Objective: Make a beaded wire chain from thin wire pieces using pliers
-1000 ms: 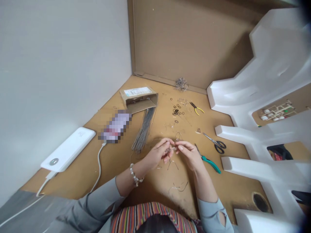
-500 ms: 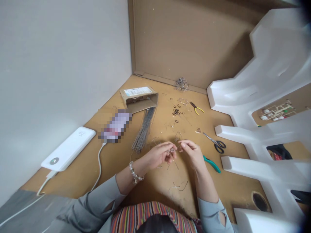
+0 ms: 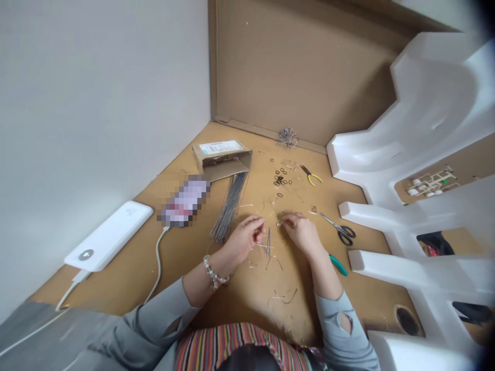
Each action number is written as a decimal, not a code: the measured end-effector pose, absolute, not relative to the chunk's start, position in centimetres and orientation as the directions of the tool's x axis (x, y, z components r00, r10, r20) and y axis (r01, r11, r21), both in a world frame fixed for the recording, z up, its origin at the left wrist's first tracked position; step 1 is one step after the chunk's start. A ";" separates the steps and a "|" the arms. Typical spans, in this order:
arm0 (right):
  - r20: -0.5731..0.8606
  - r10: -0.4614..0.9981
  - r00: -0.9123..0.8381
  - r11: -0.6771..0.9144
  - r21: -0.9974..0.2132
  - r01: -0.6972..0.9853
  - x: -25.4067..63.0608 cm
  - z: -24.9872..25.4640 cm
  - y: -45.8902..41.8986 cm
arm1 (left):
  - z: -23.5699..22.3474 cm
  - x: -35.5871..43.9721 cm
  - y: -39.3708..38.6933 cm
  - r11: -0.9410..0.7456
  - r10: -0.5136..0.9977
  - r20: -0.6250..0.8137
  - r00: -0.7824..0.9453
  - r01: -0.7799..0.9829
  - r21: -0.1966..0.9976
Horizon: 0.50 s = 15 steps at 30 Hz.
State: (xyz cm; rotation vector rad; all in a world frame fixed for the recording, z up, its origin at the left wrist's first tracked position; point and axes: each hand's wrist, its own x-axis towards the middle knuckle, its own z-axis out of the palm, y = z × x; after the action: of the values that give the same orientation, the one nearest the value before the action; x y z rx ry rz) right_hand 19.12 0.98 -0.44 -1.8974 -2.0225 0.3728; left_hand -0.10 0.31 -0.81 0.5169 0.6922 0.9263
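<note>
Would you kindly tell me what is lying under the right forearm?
A teal handle shows beside the right forearm, apparently running beneath it; whatever it joins is covered by the arm and cannot be seen.

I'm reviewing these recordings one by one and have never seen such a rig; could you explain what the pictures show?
There is no robot here: a person works with two bare hands. Every picture comes from one camera worn on the head, looking forward and down.

On the table lie a bundle of thin wires, black rings, yellow-handled pliers, scissors, a teal handle beside the right forearm, an open cardboard box and a white power bank.

The right hand seems to pinch a small ringed piece. The left hand has its fingers drawn together; anything in them is too small to tell.
</note>
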 end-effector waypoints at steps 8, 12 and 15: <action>0.096 0.995 -0.016 0.065 -0.524 0.849 18.9 -2.0 1.5 | -1.0 0.0 0.4 0.530 0.835 -0.311 0.455 -0.510 0.678; 0.103 0.994 0.037 0.045 -0.691 0.722 19.1 -1.3 0.0 | -1.0 0.0 0.2 0.516 0.828 -0.299 0.474 -0.435 0.738; -0.009 0.998 0.062 -0.028 -0.950 0.311 19.1 -0.5 -1.6 | -1.0 0.1 -0.1 0.430 0.838 -0.256 0.482 -0.296 0.853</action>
State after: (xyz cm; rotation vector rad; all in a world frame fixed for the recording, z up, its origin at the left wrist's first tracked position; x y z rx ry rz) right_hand 19.06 -1.57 -0.53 -1.4811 -1.3825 1.0112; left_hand 0.11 -0.14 -1.04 0.8375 0.7617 0.7998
